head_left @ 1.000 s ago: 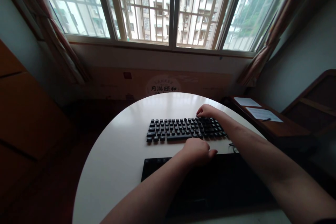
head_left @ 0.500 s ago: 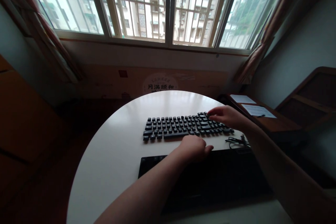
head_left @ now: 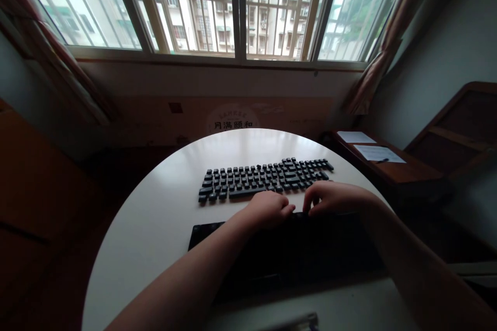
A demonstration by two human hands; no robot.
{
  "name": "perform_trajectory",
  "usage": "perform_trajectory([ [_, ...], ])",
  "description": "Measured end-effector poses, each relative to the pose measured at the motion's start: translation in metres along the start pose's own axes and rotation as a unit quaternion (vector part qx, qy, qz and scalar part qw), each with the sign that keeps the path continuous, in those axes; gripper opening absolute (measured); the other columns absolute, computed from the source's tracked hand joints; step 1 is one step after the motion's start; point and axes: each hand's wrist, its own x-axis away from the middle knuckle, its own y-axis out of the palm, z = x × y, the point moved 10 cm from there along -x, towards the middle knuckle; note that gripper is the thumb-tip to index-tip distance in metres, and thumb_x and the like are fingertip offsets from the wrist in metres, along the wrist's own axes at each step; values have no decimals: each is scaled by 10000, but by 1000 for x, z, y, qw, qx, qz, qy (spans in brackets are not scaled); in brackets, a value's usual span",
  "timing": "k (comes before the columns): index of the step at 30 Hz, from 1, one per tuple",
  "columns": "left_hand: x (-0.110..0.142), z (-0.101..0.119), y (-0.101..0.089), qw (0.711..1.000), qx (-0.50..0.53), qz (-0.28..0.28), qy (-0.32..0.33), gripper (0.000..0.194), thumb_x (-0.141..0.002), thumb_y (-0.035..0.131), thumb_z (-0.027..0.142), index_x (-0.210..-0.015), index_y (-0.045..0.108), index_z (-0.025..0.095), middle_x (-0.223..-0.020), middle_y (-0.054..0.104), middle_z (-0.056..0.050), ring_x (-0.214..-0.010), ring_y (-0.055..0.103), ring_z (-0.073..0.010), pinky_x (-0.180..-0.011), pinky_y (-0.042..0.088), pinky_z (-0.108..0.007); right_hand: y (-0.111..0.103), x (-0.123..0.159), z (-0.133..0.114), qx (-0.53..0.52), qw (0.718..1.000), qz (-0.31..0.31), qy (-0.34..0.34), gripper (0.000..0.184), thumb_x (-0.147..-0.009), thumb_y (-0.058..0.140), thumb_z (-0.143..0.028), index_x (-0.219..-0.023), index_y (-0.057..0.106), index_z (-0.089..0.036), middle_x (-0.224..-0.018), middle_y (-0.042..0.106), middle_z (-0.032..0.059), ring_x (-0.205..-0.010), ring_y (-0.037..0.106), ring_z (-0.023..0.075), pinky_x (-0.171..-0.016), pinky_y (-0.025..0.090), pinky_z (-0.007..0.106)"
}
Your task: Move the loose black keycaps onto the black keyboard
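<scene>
A black keyboard lies dark on the table in front of me, with a few keys showing at its upper left. My left hand rests over its far edge, fingers curled, their tips hidden. Just to the right, my right hand is bent down in a pinch at the same edge; whatever its fingertips hold is hidden. Beyond both hands, loose black keycaps stand in rows like a keyboard layout, with a long space bar keycap in the nearest row.
The round white table carries everything. A metallic object shows partly at the bottom edge. To the right, papers and a pen lie on a brown surface beside a chair back. Barred windows are ahead.
My right hand has come from the upper row of loose keycaps back to the keyboard's far edge, beside the left. The left hand stays at that edge. The view has shifted slightly.
</scene>
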Motion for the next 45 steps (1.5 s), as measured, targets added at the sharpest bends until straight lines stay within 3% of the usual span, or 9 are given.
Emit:
perform_trajectory([
  [14, -1, -1, 1, 1000, -16, 5, -2, 427, -979, 411, 476, -826, 717, 221, -838, 734, -62, -806, 680, -235, -656, 454, -290, 1, -2, 6, 14, 998, 64, -7, 225, -768, 681, -315, -934, 824, -266, -924, 796, 16, -865, 708, 240, -803, 478, 280],
  [27, -2, -3, 2, 1000, -16, 1, -8, 412, -975, 414, 473, -845, 719, 228, -845, 734, -54, -791, 671, -228, -645, 440, -291, 6, -4, 12, -44, 999, -11, -13, 328, -812, 647, -419, -985, 817, -199, -890, 792, 26, -829, 698, 232, -710, 473, 260],
  [45, -3, -3, 1, 1000, -18, 8, 4, 421, -970, 404, 480, -808, 701, 229, -819, 725, -43, -738, 644, -213, -606, 392, -293, 9, -10, 22, -87, 996, -29, 5, 311, -811, 661, -416, -945, 802, -174, -804, 741, 18, -742, 633, 169, -630, 441, 229],
])
